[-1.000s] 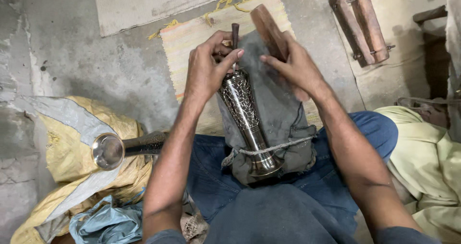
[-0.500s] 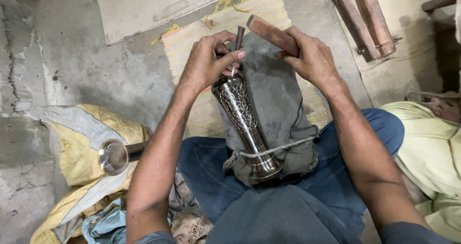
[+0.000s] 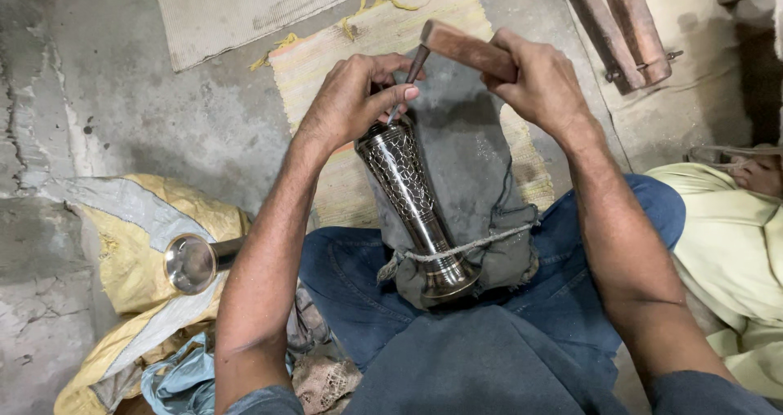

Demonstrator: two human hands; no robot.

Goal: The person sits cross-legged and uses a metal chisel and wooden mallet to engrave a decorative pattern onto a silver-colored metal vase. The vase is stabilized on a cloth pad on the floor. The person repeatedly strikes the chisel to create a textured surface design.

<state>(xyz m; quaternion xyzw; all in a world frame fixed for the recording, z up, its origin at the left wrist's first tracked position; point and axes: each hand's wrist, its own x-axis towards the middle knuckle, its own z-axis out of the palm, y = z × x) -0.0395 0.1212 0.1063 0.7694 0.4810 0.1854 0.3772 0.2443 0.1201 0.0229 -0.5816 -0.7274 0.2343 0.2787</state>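
bare concrete floor [image 3: 163, 113] with a woven mat. an engraved metal vase [image 3: 412, 207] lies tied on a grey cloth across the lap; likely stiff, slick, fairly heavy, best steadied near its rim. left hand [image 3: 351, 101] pinches a thin chisel [image 3: 405, 80]; right hand [image 3: 542, 84] grips a wooden block [image 3: 469, 49].

Cracked concrete floor [image 3: 147, 113] — bearing woven mats [image 3: 359, 48], a yellow sack [image 3: 139, 252], wooden blocks [image 3: 624, 23].

The vase [image 3: 412, 211] is polished metal, glossy and dark, its upper part chased with a fine rough pattern. The mallet [image 3: 471, 50] is smooth brown wood. Matt grey cloth [image 3: 477, 178] lies under the vase. The floor [image 3: 139, 105] is rough, cracked concrete; the far mat [image 3: 375, 31] is coarse woven fibre.
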